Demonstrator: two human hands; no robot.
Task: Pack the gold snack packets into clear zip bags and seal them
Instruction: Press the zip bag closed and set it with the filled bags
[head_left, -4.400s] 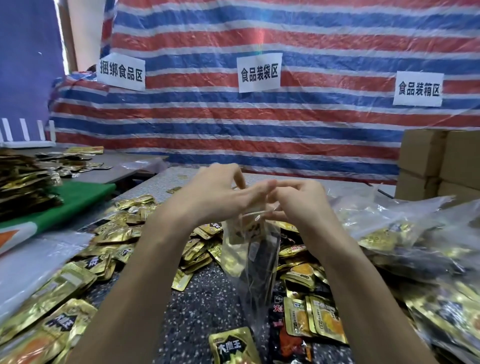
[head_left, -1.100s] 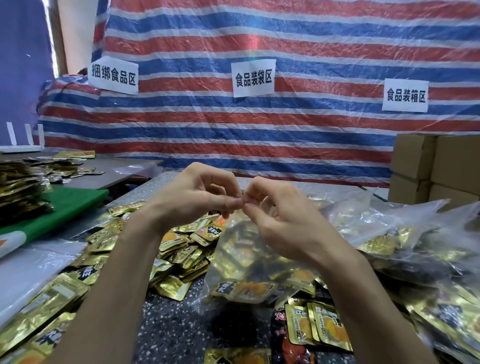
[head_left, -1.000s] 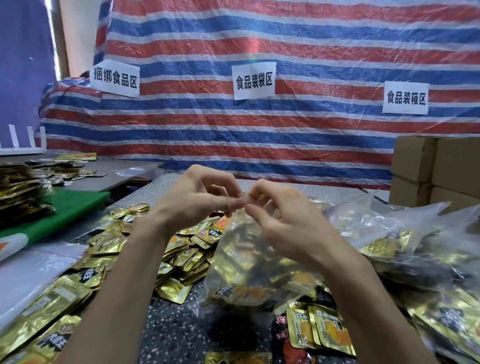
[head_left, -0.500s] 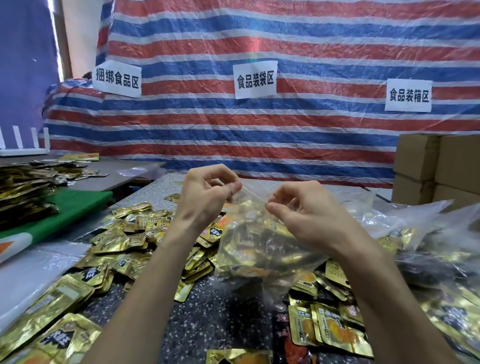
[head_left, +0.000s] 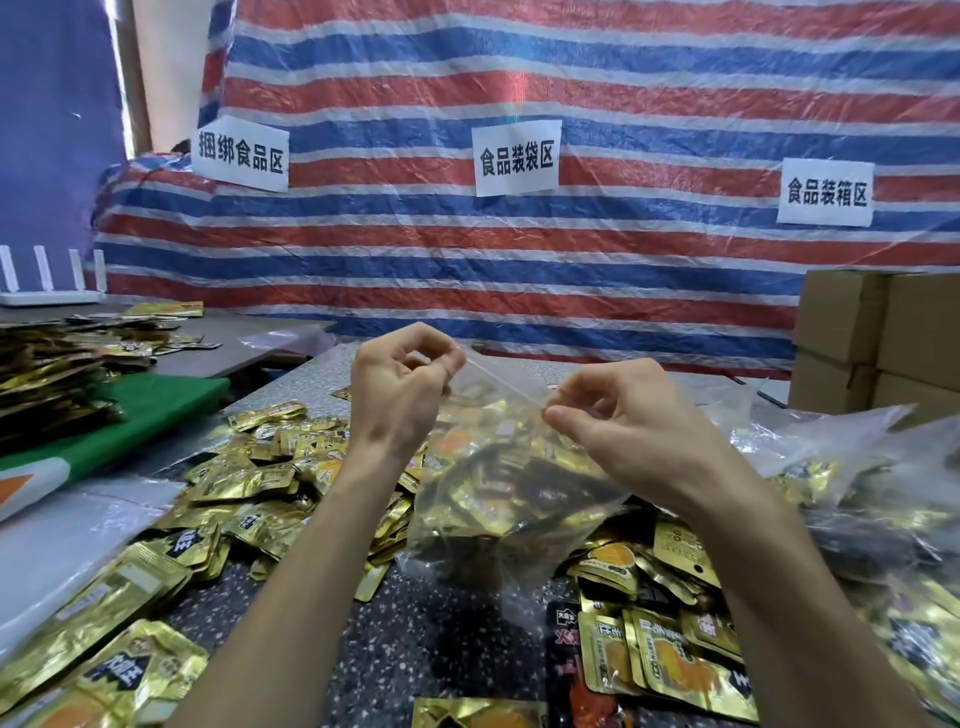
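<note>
A clear zip bag (head_left: 514, 488) filled with gold snack packets hangs above the speckled table (head_left: 431, 649). My left hand (head_left: 400, 395) pinches the left end of its zip strip between thumb and fingers. My right hand (head_left: 618, 415) pinches the strip's right end, so the top edge is stretched between both hands. Loose gold packets (head_left: 244, 483) lie heaped on the table to the left, and more gold packets (head_left: 660, 660) lie under my right forearm.
Filled clear bags (head_left: 852, 493) are piled at the right, with cardboard boxes (head_left: 878, 343) behind them. A green mat (head_left: 135, 410) and stacked packets (head_left: 47, 379) sit at the left. Flat clear plastic (head_left: 62, 540) lies at the near left. A striped tarp (head_left: 519, 260) hangs behind.
My hands have drawn apart along the zip strip, from touching at its middle to holding its two ends. The bag turned from edge-on to face-on and hangs wider.
</note>
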